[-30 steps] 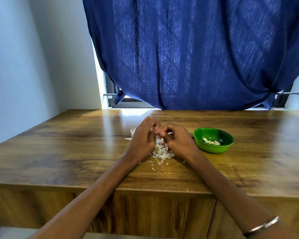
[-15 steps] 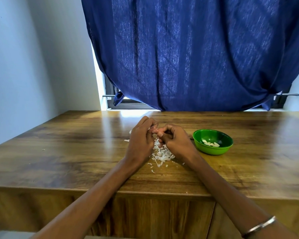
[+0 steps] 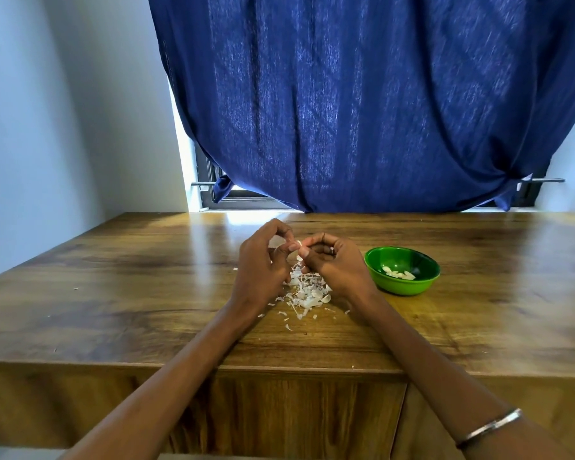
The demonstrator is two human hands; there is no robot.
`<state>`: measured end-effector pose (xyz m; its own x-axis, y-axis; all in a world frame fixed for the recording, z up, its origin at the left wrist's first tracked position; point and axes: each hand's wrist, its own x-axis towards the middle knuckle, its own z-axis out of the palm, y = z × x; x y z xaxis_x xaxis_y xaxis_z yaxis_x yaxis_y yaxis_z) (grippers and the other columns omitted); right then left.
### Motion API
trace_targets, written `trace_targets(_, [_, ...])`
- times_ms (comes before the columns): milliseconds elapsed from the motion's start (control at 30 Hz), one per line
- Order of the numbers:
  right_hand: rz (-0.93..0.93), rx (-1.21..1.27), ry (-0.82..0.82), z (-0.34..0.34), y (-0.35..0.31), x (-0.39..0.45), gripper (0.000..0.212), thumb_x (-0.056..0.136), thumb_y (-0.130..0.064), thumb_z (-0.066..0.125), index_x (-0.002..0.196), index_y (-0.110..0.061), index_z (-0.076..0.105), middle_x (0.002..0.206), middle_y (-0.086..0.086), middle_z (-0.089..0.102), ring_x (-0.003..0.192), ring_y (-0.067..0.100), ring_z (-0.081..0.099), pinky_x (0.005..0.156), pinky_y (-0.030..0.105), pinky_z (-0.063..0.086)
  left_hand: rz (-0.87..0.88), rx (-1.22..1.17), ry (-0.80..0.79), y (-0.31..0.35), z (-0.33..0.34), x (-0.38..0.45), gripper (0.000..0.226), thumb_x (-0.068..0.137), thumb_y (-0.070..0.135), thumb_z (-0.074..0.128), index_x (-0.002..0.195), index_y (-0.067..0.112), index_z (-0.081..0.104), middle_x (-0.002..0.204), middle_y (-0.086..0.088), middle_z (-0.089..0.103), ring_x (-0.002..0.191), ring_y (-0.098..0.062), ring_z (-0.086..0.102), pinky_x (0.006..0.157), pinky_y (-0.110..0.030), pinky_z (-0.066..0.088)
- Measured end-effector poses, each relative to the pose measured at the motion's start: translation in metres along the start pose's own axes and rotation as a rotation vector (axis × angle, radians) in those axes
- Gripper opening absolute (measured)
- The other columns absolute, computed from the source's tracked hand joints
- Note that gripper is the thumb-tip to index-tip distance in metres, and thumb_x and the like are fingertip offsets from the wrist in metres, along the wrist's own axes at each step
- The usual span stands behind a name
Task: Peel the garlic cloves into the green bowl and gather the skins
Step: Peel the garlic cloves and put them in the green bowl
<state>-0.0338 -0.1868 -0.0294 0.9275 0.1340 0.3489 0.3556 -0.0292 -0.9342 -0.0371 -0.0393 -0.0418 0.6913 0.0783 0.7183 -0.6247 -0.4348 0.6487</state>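
My left hand (image 3: 263,263) and my right hand (image 3: 336,263) meet fingertip to fingertip above the table's middle. Between them they pinch a small pale garlic clove (image 3: 298,244), mostly hidden by the fingers. Below the hands lies a loose pile of white garlic skins (image 3: 307,292), with flakes scattered toward the front. The green bowl (image 3: 375,260) stands just right of my right hand and holds several peeled cloves (image 3: 399,274).
The wooden table (image 3: 113,293) runs from the front edge back to a window covered by a blue curtain (image 3: 362,101). A white wall borders the left side. A few tiny skin specks lie far left on the tabletop.
Both hands have lifted slightly and the fingertips have spread a little, exposing the pale clove between them. The bowl and the skin pile have stayed put.
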Motion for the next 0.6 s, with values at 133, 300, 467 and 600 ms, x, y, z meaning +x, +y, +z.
trace_targets(133, [0.008,0.039,0.02,-0.001,0.0,0.0,0.016,0.089,-0.007,0.074,0.104,-0.004,0.071,0.092,0.011,0.075,0.068,0.007,0.068,0.064,0.02,0.058,-0.062,-0.094,0.055,0.01,-0.002,-0.002,0.01,0.095,0.004,0.071,0.091,0.01,0.063,0.082,-0.001,0.069,0.042,-0.016,0.06,0.036,-0.025,0.044])
trace_targets(300, [0.009,0.077,0.023,-0.002,0.0,0.001,0.018,0.088,-0.008,0.074,0.105,-0.004,0.071,0.093,0.013,0.077,0.069,0.006,0.07,0.064,0.02,0.057,-0.085,-0.136,0.082,0.011,-0.004,0.0,0.015,0.091,0.005,0.076,0.094,0.008,0.061,0.096,0.001,0.073,0.04,-0.026,0.061,0.035,-0.026,0.044])
trace_targets(467, [-0.028,0.048,0.059,-0.004,0.003,0.003,0.012,0.088,-0.011,0.075,0.099,-0.007,0.073,0.091,0.008,0.077,0.069,0.004,0.069,0.065,0.02,0.057,-0.11,-0.151,0.073,0.014,-0.003,-0.001,0.02,0.089,0.007,0.078,0.097,0.012,0.06,0.099,0.0,0.073,0.041,-0.021,0.061,0.036,-0.024,0.043])
trace_targets(600, [-0.023,0.034,0.061,-0.006,0.007,0.007,0.01,0.087,-0.016,0.077,0.097,-0.013,0.076,0.093,0.002,0.077,0.079,0.008,0.07,0.07,0.024,0.058,-0.123,-0.147,0.071,0.015,-0.003,-0.001,0.026,0.088,0.009,0.08,0.101,0.013,0.058,0.096,0.003,0.074,0.043,-0.024,0.062,0.038,-0.027,0.046])
